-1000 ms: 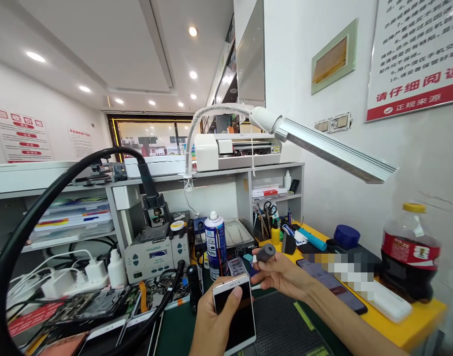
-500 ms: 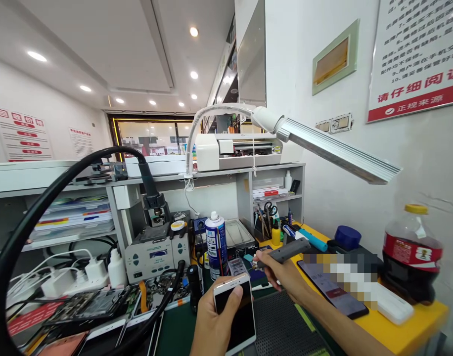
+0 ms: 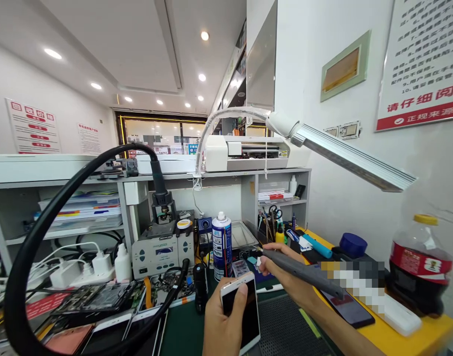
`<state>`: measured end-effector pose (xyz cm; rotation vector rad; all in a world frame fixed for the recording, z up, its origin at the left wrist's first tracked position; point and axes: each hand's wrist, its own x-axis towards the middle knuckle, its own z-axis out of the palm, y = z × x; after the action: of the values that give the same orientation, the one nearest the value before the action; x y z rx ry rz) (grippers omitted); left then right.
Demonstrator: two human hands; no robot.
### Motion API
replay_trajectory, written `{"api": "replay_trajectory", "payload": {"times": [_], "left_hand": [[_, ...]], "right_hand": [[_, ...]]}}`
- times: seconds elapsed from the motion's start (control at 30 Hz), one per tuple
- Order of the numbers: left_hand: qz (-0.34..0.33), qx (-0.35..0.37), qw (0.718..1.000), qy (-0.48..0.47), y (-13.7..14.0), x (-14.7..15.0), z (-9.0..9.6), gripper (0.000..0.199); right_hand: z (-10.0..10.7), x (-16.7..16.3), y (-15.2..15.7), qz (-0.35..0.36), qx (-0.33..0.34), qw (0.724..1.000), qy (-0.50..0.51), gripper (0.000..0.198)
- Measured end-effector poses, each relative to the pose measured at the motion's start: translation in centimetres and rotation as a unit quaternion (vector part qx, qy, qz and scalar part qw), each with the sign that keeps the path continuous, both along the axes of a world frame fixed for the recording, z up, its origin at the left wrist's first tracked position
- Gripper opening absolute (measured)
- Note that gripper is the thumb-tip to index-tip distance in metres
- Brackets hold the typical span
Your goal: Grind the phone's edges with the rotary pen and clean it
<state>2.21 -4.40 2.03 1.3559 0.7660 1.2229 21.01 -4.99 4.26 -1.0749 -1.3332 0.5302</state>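
My left hand (image 3: 223, 316) is wrapped round a white smartphone (image 3: 251, 316) with a dark screen, the thumb lying on the glass. The phone is held upright and slightly tilted above the work mat. In my right hand (image 3: 282, 267) is a slim grey electric screwdriver (image 3: 304, 271), its narrow tip pointing left and its back end down to the right. A small white bit (image 3: 259, 262) shows at the right fingertips; I cannot make out what it is. Tip and phone are apart. Just behind the phone lies a small clear parts case (image 3: 241, 268).
A blue spray can (image 3: 221, 247) and a black flashlight (image 3: 200, 289) stand behind my left hand. A hot-air station (image 3: 163, 254) with a thick black hose (image 3: 17, 257) fills the left side. At right are another phone (image 3: 350, 311) and a cola bottle (image 3: 421, 267).
The screwdriver has swung in my right hand: its back end has dropped down and to the right. My left hand still holds the phone. The whole view has shifted slightly.
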Motion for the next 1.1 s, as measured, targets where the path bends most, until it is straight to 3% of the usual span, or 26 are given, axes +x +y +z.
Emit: {"api": "replay_trajectory", "payload": {"times": [0.23,0.37,0.5,0.63,0.73,0.93,1.1], "left_hand": [[0.044,0.039,0.998,-0.014,0.5,-0.9,-0.1,0.049],[0.052,0.066,0.996,0.005,1.0,-1.0,-0.6,0.044],[0.041,0.08,0.996,0.016,1.1,-0.8,-1.2,0.044],[0.025,0.088,0.996,0.02,0.8,-0.7,-1.3,0.043],[0.026,0.095,0.995,0.03,0.4,-0.8,-0.8,0.04],[0.03,0.139,0.987,0.072,-0.4,-1.0,-0.4,0.033],[0.022,0.188,0.977,0.1,-1.0,-1.0,-0.7,0.025]], "right_hand": [[2.0,-2.4,-0.6,-0.002,0.087,0.994,-0.068,0.017],[3.2,-4.0,-0.8,-0.015,0.185,0.974,-0.128,0.005],[3.8,-5.1,-1.7,-0.056,0.227,0.956,-0.177,0.004],[3.1,-4.8,-2.6,-0.108,0.282,0.929,-0.216,0.006],[2.4,-4.4,-3.2,-0.161,0.276,0.92,-0.228,0.006],[1.6,-4.7,-4.4,-0.123,0.251,0.937,-0.209,0.01],[0.4,-6.0,-4.6,-0.139,0.314,0.929,-0.14,0.017]]}}
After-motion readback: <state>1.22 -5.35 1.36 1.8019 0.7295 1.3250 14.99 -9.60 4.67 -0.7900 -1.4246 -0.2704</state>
